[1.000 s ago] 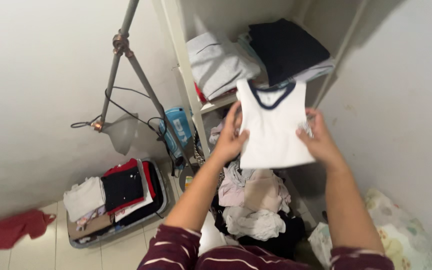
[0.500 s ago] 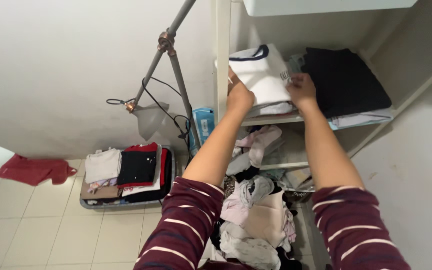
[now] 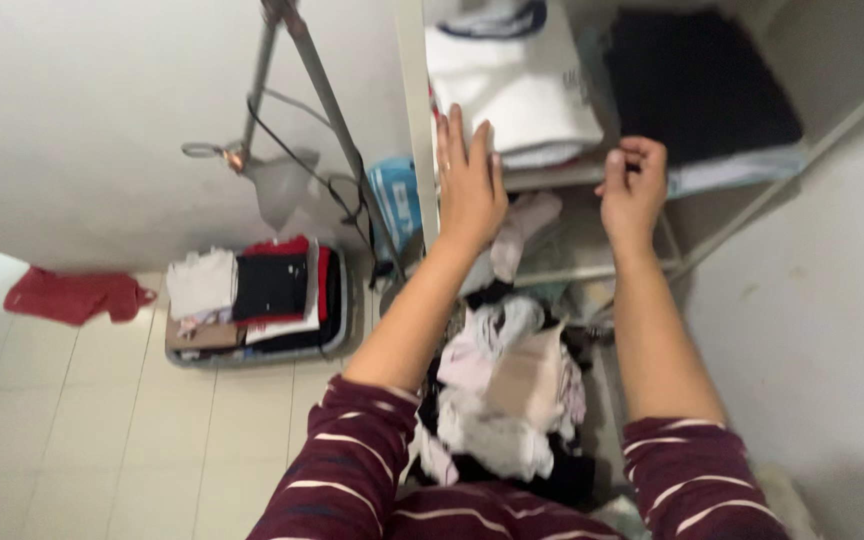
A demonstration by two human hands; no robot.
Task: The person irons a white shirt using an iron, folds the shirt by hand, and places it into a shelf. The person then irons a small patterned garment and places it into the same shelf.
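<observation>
Hands first: the left hand (image 3: 470, 185) is spread flat with fingers straight, lying against the front edge of the shelf (image 3: 552, 176) just below the folded white shirt (image 3: 514, 92), holding nothing. The right hand (image 3: 633, 188) is loosely curled, fingers bent inward, at the shelf's front edge near the corner of the dark stack (image 3: 697, 82); it grips nothing that can be seen. The two hands are apart, each on its own side of the white shirt's lower edge.

The white shirt, with a dark-trimmed neckline at its top, lies folded on the shelf beside the white upright post (image 3: 414, 110), touching the dark stack on its right. Both forearms are bare, with striped maroon sleeves (image 3: 352, 470) pushed up.

Below the shelf a heap of loose clothes (image 3: 507, 400) in pink, white and black lies between the arms. Farther left on the tiled floor stands a tray of folded clothes (image 3: 252, 305), and well apart from it a red cloth (image 3: 72, 295). A grey tripod (image 3: 312, 80) leans by the wall.
</observation>
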